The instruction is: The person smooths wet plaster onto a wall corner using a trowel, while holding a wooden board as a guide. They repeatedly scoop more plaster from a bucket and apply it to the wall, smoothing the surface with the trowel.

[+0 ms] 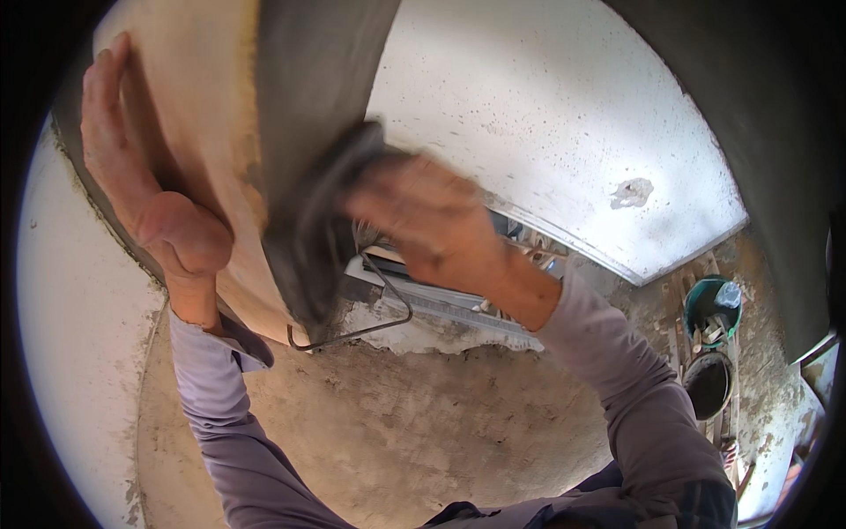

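Head view: braces a pale wooden board (194,79) on the left with the left hand (145,207), laid along its outer side with fingers stretched out and closed on nothing. Holds a dark, motion-blurred hand float (322,229) in the right hand (441,220), with fingers seemingly bent over its back; cannot make out the exact grip. Sets the float against a grey plaster band (308,62), just right of the board's edge, toward the near end; cannot judge full contact through the blur.

Looks well into the smoothing, as a judgement: shows even grey plaster on the far stretch, with no gaps visible. Probably leaves more rubbing for the near end, hidden behind the float, and for the edge along the board. Likely leaves the board to be taken off too, given the bent metal rod (352,335) seemingly clamped at its near end. Shows farther right a white panel (529,97) with a chipped patch (632,192), then a green bucket (701,300) on the floor.
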Tool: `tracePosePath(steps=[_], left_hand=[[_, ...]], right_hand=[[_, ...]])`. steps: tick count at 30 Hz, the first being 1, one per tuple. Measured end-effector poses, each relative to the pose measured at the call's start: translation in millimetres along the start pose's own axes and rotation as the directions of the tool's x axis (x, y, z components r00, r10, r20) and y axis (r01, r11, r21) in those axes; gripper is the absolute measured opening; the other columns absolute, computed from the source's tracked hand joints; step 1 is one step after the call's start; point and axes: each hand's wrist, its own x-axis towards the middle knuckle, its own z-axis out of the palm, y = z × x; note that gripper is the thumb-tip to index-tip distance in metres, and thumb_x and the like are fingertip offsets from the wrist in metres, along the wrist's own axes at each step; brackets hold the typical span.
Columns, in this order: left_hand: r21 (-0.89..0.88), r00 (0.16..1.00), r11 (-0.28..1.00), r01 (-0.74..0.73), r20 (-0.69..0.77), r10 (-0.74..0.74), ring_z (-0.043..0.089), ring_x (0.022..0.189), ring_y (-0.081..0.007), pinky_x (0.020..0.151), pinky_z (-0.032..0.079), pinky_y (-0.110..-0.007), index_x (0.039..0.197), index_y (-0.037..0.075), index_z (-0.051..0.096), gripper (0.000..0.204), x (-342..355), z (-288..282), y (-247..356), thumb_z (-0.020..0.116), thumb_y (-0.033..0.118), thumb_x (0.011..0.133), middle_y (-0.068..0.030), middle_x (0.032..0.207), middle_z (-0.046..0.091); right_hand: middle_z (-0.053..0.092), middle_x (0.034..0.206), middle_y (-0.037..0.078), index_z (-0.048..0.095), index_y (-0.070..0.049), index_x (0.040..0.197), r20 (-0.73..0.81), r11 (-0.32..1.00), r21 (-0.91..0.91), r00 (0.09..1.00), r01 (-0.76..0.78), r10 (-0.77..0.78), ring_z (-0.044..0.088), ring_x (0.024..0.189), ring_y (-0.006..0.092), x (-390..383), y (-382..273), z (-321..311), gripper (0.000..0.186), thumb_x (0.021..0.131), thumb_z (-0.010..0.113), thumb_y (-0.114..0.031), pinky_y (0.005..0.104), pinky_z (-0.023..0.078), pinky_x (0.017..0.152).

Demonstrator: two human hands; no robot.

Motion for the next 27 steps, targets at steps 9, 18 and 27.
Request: tracePosePath(steps=[9, 18, 27], left_hand=[[-0.021, 0.994, 0.996, 0.088, 0.069, -0.086, 0.055, 0.122, -0.033, 0.103, 0.047, -0.042, 0.142, 0.002, 0.038, 0.12, -6.6, -6.6, -4.5, 0.0, 0.091, 0.071, -0.0182, 0.138, 0.049], [0.06, 0.998, 0.998, 0.002, 0.066, -0.006, 0.061, 0.113, -0.0325, 0.096, 0.053, -0.04, 0.135, 0.0, 0.045, 0.105, -5.7, -4.2, 1.9, 0.002, 0.081, 0.084, -0.0212, 0.128, 0.055], [0.053, 0.99, 0.993, -0.104, 0.104, 0.098, 0.052, 0.114, -0.033, 0.098, 0.045, -0.04, 0.132, -0.004, 0.037, 0.082, -5.0, -14.9, -5.7, 0.007, 0.062, 0.095, -0.0239, 0.129, 0.048]], right_hand=[[0.069, 0.1, 0.012, 0.061, -0.005, 0.126, -0.292, 0.995, 0.061, 0.952, -0.078, 0.093, 0.066, 0.081, 0.0245, -20.9, 45.4, -23.0, 0.044, 0.082, 0.059, 0.0, 0.0349, 0.053, 0.072], [0.061, 0.101, 0.02, 0.054, 0.003, 0.128, -0.445, 0.953, -0.012, 0.852, 0.301, -0.275, 0.061, 0.09, 0.0286, 67.3, 62.8, -29.1, 0.05, 0.079, 0.066, 0.005, 0.0305, 0.049, 0.082], [0.064, 0.1, 0.001, 0.069, -0.019, 0.109, -0.406, 0.994, -0.077, 0.908, 0.075, -0.1, 0.063, 0.084, 0.0228, -11.9, 10.2, 58.0, 0.045, 0.067, 0.065, -0.002, 0.0353, 0.054, 0.07]])
